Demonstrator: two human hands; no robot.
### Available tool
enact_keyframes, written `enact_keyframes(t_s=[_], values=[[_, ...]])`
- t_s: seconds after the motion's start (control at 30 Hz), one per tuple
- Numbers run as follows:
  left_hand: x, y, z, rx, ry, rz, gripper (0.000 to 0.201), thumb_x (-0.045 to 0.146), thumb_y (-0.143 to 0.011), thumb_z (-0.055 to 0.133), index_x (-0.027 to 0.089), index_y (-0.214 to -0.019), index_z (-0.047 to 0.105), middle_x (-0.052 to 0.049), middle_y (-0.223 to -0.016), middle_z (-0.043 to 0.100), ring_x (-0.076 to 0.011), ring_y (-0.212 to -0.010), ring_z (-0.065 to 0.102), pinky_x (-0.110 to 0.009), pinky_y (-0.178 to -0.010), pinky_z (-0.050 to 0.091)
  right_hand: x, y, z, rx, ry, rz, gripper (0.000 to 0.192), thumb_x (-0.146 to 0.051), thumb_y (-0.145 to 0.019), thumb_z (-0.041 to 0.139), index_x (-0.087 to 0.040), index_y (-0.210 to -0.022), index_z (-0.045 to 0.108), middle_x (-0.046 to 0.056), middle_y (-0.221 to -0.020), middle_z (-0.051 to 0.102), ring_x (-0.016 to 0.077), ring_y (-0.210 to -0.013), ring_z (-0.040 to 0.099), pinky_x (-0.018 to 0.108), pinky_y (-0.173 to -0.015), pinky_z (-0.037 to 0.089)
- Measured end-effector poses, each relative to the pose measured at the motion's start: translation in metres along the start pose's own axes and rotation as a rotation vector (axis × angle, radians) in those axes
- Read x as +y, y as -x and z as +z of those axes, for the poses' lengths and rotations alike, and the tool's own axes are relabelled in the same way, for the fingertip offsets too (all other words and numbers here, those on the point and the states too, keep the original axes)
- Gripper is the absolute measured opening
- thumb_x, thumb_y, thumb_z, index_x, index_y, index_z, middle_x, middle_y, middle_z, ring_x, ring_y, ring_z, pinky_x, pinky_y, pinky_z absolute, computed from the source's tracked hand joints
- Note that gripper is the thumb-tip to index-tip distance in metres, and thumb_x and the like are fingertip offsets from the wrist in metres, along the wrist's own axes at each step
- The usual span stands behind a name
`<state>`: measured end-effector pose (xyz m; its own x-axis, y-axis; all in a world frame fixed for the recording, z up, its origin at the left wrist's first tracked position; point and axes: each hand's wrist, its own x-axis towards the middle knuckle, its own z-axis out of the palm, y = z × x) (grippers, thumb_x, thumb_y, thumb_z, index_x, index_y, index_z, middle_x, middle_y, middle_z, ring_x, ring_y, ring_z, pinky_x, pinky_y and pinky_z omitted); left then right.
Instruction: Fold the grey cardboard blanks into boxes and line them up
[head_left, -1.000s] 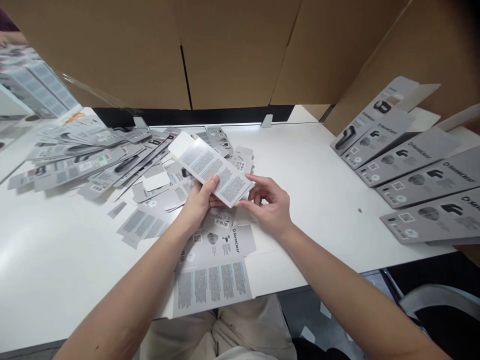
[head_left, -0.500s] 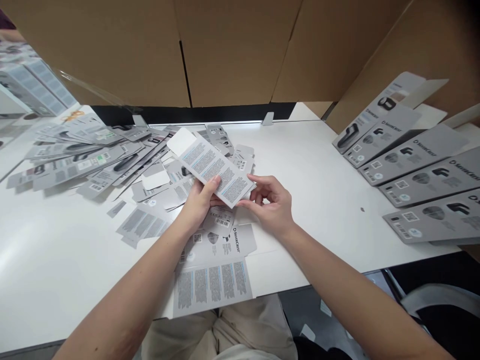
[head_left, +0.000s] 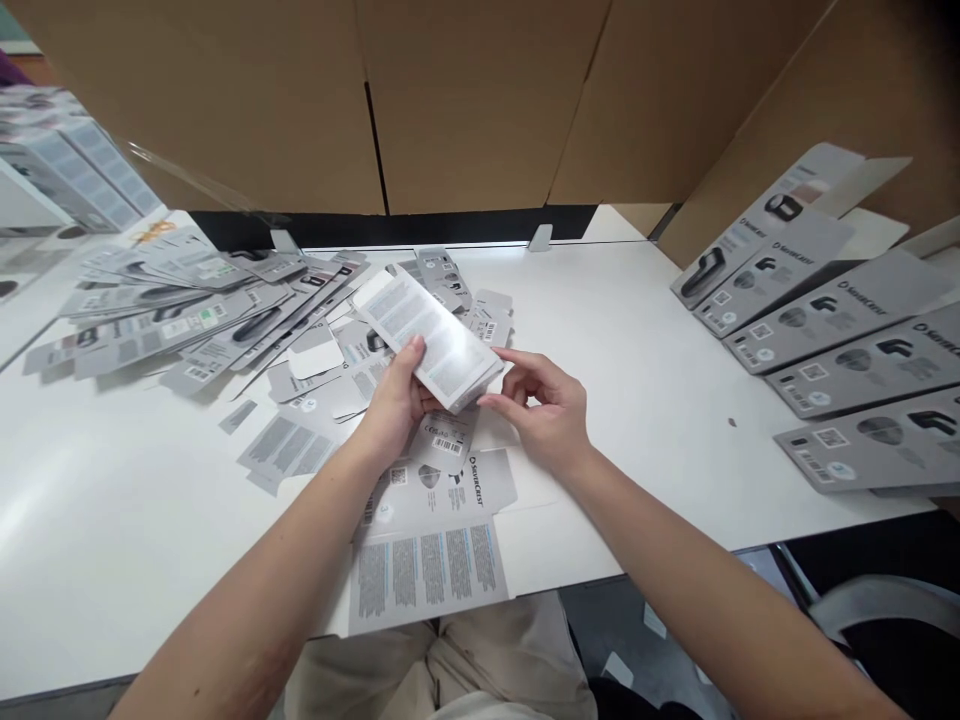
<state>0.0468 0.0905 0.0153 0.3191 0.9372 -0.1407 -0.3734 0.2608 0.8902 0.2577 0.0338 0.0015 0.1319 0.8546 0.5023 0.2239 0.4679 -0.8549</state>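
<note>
My left hand (head_left: 394,405) grips a grey-and-white printed carton (head_left: 427,335) by its lower left side, thumb on top and fingers underneath. The carton slants above the pile, its small-print face glossy under the light. At its near right end, my right hand (head_left: 544,405) has its fingers curled, thumb and forefinger at the end flap; exactly what they pinch is partly hidden. Beneath lie flat, unfolded cartons (head_left: 427,570), one reaching the table's front edge.
Several flat cartons (head_left: 187,300) lie fanned out on the left of the white table (head_left: 630,350). Folded cartons (head_left: 832,330) stand in a row at the right. Tall brown cardboard (head_left: 480,110) walls off the back. More boxes (head_left: 75,170) stand at the far left.
The carton has tilted in my hands, so its printed face now catches the light and its near end shows more. My left thumb has shifted slightly up and left along it.
</note>
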Motion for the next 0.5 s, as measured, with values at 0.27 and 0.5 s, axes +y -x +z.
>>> enact_keyframes(t_s=[0.27,0.5], values=[[0.0031,0.0003,-0.0004,-0.027,0.048,-0.013,0.080,0.082,-0.091,0.087,0.023,-0.144,0.074,-0.017,-0.131,0.091,-0.0468,-0.134,0.087,-0.051,-0.089,0.080,0.0043,-0.0033,0.0008,0.065,0.031,-0.066,0.019,-0.054,-0.103,0.095,-0.038,-0.113,0.099,0.002,-0.086,0.081,0.0192,-0.071,0.061,0.037,-0.061,0.048],[0.0005,0.0027,-0.0013,-0.081,0.010,-0.014,0.081,0.080,-0.088,0.090,0.019,-0.139,0.076,-0.020,-0.124,0.093,-0.0483,-0.130,0.088,-0.051,-0.089,0.079,0.0018,-0.0034,0.0019,0.080,-0.021,-0.073,0.019,-0.053,-0.099,0.097,-0.034,-0.100,0.097,0.001,-0.078,0.076,0.0176,-0.066,0.059,0.035,-0.058,0.047]])
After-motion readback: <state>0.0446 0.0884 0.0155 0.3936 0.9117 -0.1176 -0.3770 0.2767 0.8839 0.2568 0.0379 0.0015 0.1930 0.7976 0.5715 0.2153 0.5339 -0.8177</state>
